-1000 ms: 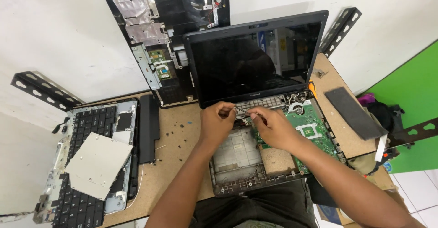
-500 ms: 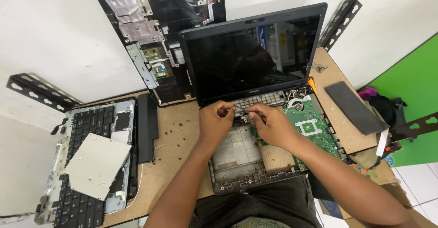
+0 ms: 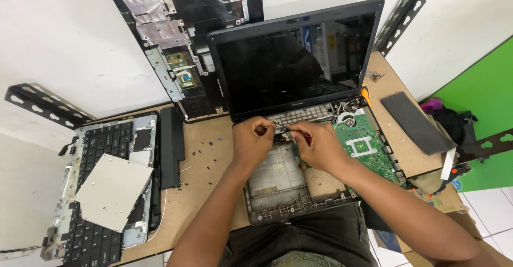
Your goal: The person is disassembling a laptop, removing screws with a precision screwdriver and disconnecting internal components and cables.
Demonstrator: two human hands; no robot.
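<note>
Wooden workbench (image 3: 206, 160) against a white wall, green panel at far right. Nearest: opened laptop base (image 3: 288, 184) with bare plastic tray and green motherboard (image 3: 366, 144) exposed at right. Both hands are placed over the rear edge of the base, near the hinge. Left hand (image 3: 253, 139) is closed, fingertips pinched on something small; what exactly cannot be told. Right hand (image 3: 318, 147) is closed around a screwdriver (image 3: 291, 131), tip pointed toward the left hand. At left, a keyboard (image 3: 101, 192) is laid flat with a silver optical drive (image 3: 112, 189) on top. Farther back: dark laptop screen (image 3: 291, 64) upright, a removed cover panel (image 3: 181, 37) leaned on the wall.
</note>
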